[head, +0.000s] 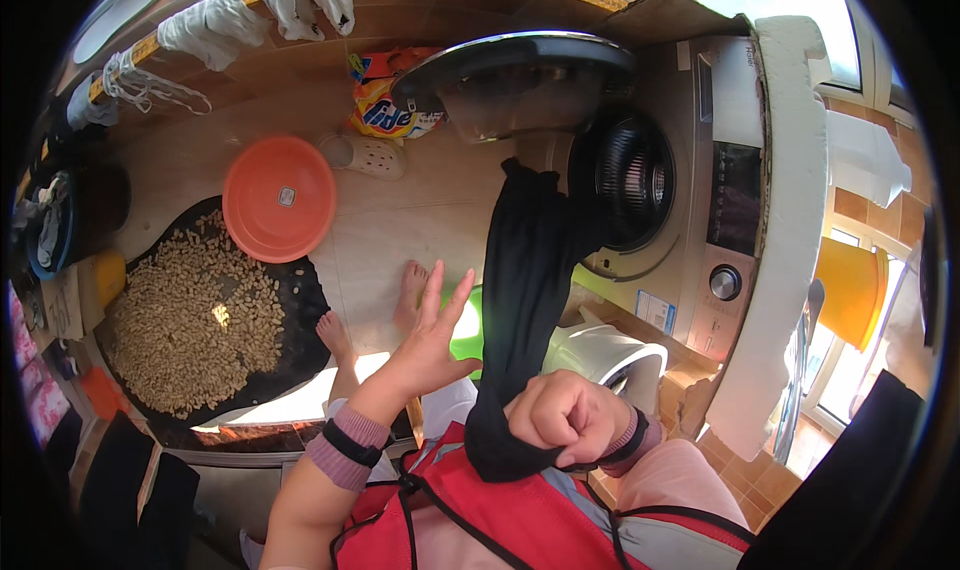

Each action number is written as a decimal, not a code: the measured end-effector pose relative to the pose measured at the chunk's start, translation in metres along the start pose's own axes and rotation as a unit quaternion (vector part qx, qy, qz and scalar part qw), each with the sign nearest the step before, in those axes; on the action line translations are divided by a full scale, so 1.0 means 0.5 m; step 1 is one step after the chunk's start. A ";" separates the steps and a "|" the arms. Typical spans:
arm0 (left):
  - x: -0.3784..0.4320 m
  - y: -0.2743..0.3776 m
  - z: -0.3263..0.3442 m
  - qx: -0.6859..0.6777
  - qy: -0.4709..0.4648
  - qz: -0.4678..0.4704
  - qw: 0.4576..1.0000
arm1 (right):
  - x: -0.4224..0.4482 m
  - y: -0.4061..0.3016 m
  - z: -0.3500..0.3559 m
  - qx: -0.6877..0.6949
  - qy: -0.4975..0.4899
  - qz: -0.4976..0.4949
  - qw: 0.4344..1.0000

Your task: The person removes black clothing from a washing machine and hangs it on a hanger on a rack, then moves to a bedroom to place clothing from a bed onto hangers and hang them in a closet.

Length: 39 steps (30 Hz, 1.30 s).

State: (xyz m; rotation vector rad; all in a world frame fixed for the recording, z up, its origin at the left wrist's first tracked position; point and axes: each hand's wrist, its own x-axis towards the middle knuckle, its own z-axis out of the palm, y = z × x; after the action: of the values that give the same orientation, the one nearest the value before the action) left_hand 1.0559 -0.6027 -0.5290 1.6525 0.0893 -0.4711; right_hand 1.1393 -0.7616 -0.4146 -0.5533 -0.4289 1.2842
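Note:
My right hand is closed on a long black garment, which hangs in a fold near my lap and stretches up to the round door opening of a front-loading washing machine. Its far end lies against the dark drum; whether part of it is inside cannot be told. The machine's round door stands open. My left hand is beside the garment with fingers spread, holding nothing, above a bright green object partly hidden by the garment.
A pinkish-orange basin overlaps a black mat of unshelled peanuts. A pale clog and a Tide detergent bag lie on the floor. A white container stands below the machine. White foam edges its top.

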 end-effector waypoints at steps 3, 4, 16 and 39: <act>-0.028 -0.005 0.013 0.052 0.016 0.006 0.999 | 0.113 -0.054 0.087 0.158 -0.269 -0.090 0.946; -0.045 -0.025 0.016 0.070 0.041 0.013 0.997 | 0.131 -0.063 0.112 0.151 -0.276 -0.084 0.946; -0.251 0.016 -0.112 -0.462 0.066 -0.019 0.884 | 0.310 -0.148 -0.121 -0.848 0.219 0.028 0.482; -0.322 0.159 -0.070 -0.566 0.327 0.005 0.757 | -0.097 -0.076 -0.362 -0.861 0.376 0.101 0.327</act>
State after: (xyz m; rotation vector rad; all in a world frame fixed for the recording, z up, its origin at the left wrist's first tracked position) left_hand 0.9440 -0.5460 -0.3956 0.5181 0.7400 0.2199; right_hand 1.2636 -0.8421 -0.5353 -2.9525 -0.8078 0.0107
